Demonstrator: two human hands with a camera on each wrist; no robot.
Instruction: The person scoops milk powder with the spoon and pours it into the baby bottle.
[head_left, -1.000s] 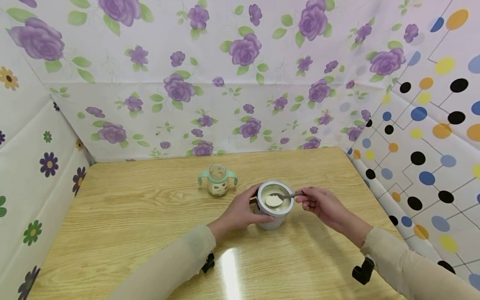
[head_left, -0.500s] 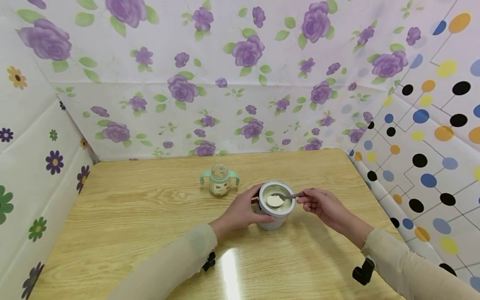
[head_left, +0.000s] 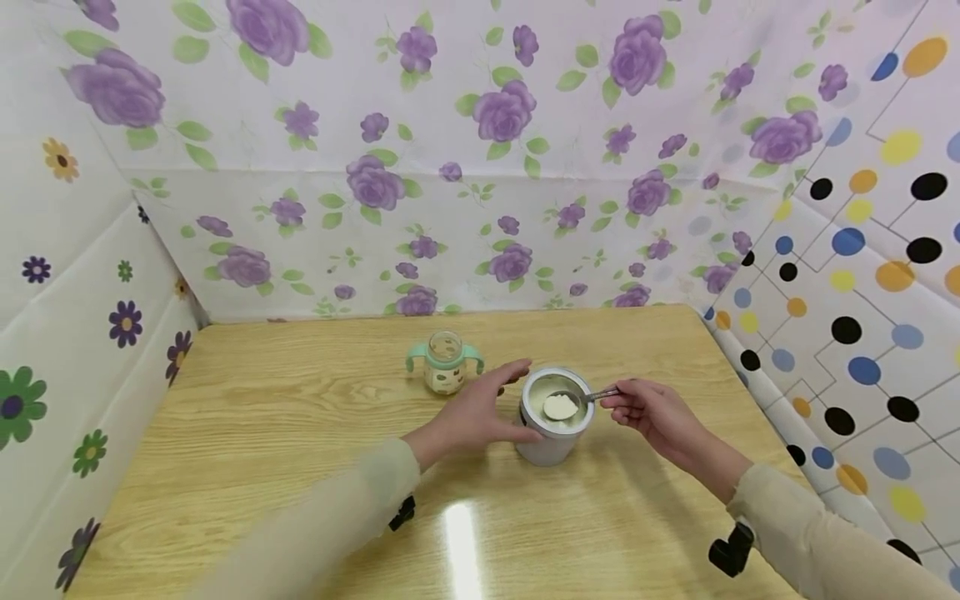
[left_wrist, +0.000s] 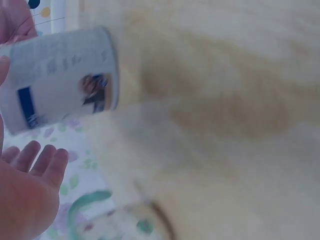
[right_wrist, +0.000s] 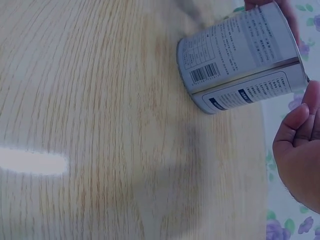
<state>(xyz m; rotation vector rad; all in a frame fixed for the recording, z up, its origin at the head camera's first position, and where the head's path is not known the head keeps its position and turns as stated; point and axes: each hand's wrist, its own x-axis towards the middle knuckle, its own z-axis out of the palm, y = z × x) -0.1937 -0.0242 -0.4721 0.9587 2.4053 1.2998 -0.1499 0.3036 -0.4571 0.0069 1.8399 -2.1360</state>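
Observation:
A printed milk powder can [head_left: 550, 450] with no lid stands on the wooden table. My left hand [head_left: 468, 417] is at its left side, fingers spread and apart from the wall, thumb right at the front of the can. In the left wrist view the fingers [left_wrist: 42, 162] are straight beside the can [left_wrist: 60, 80]. My right hand [head_left: 660, 417] pinches the handle of a metal spoon [head_left: 602, 393]. The spoon's bowl, heaped with pale powder [head_left: 561, 406], is over the can's mouth. In the right wrist view the spoon is hidden behind my right hand [right_wrist: 302, 150].
A baby bottle [head_left: 445, 375] with green handles and no cap stands behind and left of the can, close to my left hand. The wooden table [head_left: 300, 400] is bounded by a flowered cloth wall [head_left: 442, 242] at the back and patterned walls at both sides.
My left hand has let go of the can and moved slightly left, its fingers opening. My right hand still holds the loaded spoon over the can. The head view has shifted a little.

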